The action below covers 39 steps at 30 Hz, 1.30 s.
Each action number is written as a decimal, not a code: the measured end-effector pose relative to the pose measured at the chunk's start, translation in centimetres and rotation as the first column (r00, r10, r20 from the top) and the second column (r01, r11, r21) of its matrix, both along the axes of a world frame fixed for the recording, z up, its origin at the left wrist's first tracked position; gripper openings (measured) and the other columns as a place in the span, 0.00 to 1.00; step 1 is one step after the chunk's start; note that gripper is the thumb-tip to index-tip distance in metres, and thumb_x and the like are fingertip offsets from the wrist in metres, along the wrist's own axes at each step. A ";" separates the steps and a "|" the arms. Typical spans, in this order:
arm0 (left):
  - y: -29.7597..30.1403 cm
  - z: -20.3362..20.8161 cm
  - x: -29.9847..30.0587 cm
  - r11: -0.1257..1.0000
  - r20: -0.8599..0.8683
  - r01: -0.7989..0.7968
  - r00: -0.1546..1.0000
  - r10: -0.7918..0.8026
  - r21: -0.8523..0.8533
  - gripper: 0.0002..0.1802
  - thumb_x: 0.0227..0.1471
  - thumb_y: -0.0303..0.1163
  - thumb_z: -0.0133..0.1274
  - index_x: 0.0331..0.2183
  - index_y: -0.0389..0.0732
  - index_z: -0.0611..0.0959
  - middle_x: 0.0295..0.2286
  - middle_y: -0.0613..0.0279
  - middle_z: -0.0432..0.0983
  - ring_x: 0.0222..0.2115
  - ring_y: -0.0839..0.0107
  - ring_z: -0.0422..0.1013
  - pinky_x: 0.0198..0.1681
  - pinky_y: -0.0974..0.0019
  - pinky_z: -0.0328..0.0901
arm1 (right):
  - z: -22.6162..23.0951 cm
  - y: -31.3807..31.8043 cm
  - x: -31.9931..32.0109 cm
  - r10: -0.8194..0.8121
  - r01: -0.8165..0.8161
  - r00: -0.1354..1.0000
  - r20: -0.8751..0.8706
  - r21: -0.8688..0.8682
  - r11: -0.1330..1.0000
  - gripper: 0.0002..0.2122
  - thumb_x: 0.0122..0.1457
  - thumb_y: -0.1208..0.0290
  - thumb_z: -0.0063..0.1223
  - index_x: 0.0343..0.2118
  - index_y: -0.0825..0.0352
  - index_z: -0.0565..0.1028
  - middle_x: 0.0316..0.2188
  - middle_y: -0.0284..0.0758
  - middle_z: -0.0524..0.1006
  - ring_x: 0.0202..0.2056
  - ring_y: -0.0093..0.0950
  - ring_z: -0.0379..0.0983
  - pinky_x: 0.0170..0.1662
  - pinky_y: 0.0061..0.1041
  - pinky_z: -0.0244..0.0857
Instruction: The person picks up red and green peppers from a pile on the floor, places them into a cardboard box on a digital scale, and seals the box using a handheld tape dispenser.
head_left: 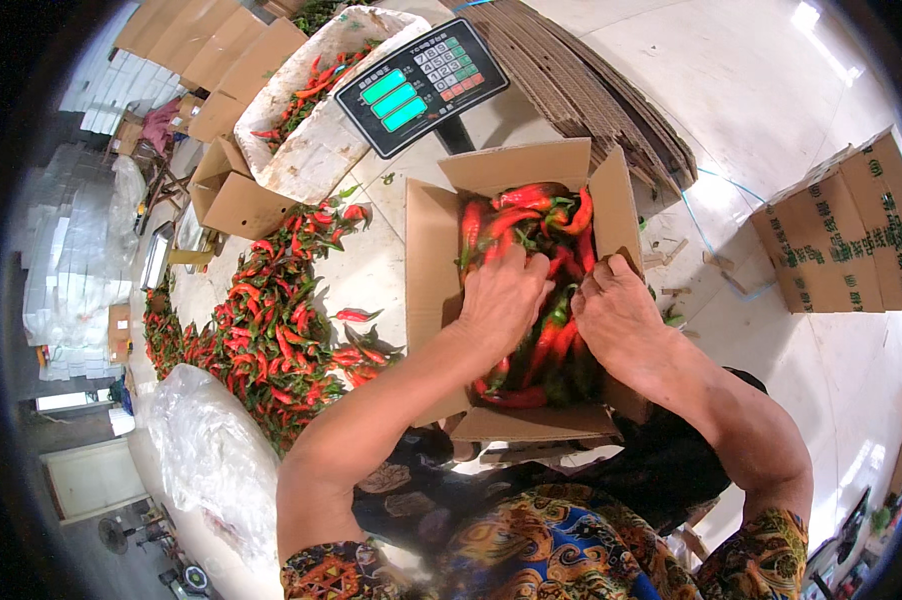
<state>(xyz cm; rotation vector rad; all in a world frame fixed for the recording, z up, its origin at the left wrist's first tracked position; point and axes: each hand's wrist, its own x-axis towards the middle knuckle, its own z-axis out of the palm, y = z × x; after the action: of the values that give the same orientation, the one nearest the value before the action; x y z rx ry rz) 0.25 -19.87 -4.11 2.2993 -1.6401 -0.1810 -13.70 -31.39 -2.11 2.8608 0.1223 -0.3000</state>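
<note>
An open cardboard box [436,250] in front of me is filled with long red and dark green chili peppers [546,355]. My left hand [506,295] reaches in over the left side of the box, its fingers curled down and closed on peppers near the middle. Beside the right wall, my right hand [616,312] is bent over the peppers too, fingers curled together around some of them. The fingertips of both hands are partly hidden among the peppers. The box's flaps stand folded outward.
Behind the box rises a scale display [421,88] with lit green windows. A large pile of chili peppers [281,330] covers the floor at left, near a white foam crate [316,155] and clear plastic sheeting [211,455]. Flattened cardboard [581,80] lies behind; a printed carton [846,235] stands right.
</note>
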 end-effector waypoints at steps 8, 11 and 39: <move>-0.1 -1.2 1.8 0.997 -0.089 0.051 0.995 -0.055 -0.054 0.13 0.45 0.29 0.58 0.35 0.37 0.76 0.32 0.48 0.72 0.28 0.46 0.72 0.33 0.52 0.69 | 0.4 0.7 0.3 -0.034 0.034 0.999 -0.005 0.016 0.999 0.11 0.53 0.68 0.47 0.35 0.66 0.78 0.31 0.35 0.78 0.41 0.31 0.70 0.51 0.33 0.52; -1.0 0.4 2.9 0.989 -0.079 -0.043 0.996 0.032 -0.142 0.18 0.49 0.32 0.56 0.42 0.36 0.76 0.39 0.50 0.71 0.38 0.49 0.68 0.42 0.53 0.65 | 1.1 0.4 0.0 -0.038 0.037 0.996 -0.085 -0.012 0.999 0.11 0.53 0.69 0.47 0.36 0.66 0.77 0.33 0.35 0.78 0.42 0.30 0.70 0.53 0.32 0.52; -0.3 -0.8 4.8 0.935 -0.036 -0.018 0.999 0.005 -0.355 0.23 0.54 0.42 0.53 0.46 0.34 0.76 0.46 0.47 0.71 0.47 0.49 0.65 0.53 0.55 0.60 | 3.6 -0.1 -0.8 -0.131 -0.015 0.944 0.303 0.436 0.900 0.07 0.51 0.76 0.50 0.34 0.69 0.75 0.32 0.40 0.77 0.38 0.35 0.75 0.43 0.34 0.68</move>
<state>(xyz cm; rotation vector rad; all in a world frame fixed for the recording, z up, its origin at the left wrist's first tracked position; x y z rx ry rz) 5.04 -20.17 -4.88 2.0188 -1.4991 0.0752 -14.53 -31.53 1.47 3.3119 0.0401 0.2282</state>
